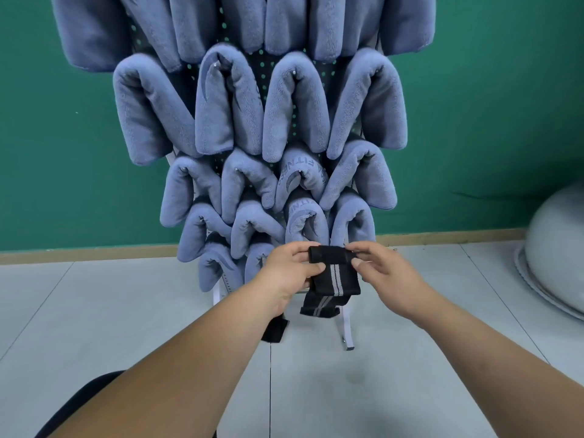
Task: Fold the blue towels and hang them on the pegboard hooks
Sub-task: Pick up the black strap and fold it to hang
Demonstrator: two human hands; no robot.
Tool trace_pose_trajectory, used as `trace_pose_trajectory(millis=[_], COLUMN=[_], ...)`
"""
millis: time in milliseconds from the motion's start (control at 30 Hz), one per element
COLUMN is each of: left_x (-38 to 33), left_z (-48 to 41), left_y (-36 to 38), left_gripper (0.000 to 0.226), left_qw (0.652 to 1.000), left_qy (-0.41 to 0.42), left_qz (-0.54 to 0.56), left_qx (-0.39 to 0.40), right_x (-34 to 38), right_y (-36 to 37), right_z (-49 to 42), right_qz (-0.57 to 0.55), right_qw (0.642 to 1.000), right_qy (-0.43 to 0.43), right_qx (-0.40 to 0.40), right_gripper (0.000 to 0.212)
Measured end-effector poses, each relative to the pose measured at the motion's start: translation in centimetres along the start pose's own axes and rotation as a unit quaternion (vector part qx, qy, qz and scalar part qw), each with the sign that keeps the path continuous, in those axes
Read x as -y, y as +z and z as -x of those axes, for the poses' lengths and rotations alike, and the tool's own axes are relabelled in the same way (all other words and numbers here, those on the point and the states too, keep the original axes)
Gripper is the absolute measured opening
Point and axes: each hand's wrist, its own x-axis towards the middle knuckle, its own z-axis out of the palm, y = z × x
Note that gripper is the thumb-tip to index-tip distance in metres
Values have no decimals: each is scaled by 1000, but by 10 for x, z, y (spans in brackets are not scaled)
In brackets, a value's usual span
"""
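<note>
Currently: pegboard (267, 63) full of hung towels (294, 112); below it, left hand (289, 270) and right hand (384, 268) pinch a black strap (335, 273), apparently folding; next, a free hook.

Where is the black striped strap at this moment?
In the head view, the black striped strap is low and centre, held between the left hand and right hand, before the lowest blue towels.

Pegboard (268, 63) laden with blue towels (227, 102)
</note>
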Motion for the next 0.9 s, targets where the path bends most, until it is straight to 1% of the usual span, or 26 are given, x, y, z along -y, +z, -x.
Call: trace_pose_trajectory(millis=[33, 100, 133, 200, 267, 333, 400, 467, 500, 633, 700, 767, 900], left_x=[-1, -4, -5, -7, -9, -10, -10, -7, -6, -6, -6, -7, -5], left_z=[2, 6, 9, 12, 15, 19, 24, 27, 27, 27, 26, 24, 21], left_y=[-1, -2, -2, -2, -3, -2, 0, 2, 4, 1, -1, -2, 0], left_gripper=[37, 37, 37, 36, 32, 26, 29, 39, 40, 26, 20, 18, 19], left_qw=[1000, 1000, 999, 998, 998, 999, 998, 993, 991, 989, 990, 994, 998], left_qy=[4, 14, 21, 36, 40, 25, -11, -38, -41, -29, -23, -20, -46], left_qz=[0, 1, 4, 12, 22, 17, -35, -86, -97, -117, -118, -100, -45], left_qx=[5, 22, 31, 42, 38, 37, 57, 76, 79, 86, 72, 50, 14], right_x=[1, 5, 7, 9, 10, 11, 14, 16, 17, 18, 18, 17, 14], right_y=[3, 7, 8, 9, 8, 9, 9, 10, 11, 12, 10, 7, 6], right_z=[1, 5, 7, 10, 10, 8, 6, 5, 5, 7, 6, 6, 5], right_qz=[-54, -113, -129, -158, -183, -206, -232, -229, -220, -216, -232, -246, -214], right_qw=[998, 991, 988, 982, 978, 975, 970, 971, 972, 970, 968, 967, 977], right_qy=[27, 59, 64, 64, 70, 76, 74, 64, 61, 54, 46, 36, 11], right_qx=[12, 46, 63, 82, 69, 36, -2, -37, -50, -97, -85, -56, -15], right_gripper=[31, 44, 44, 34, 26, 25, 24, 20, 18, 18, 20, 25, 27])
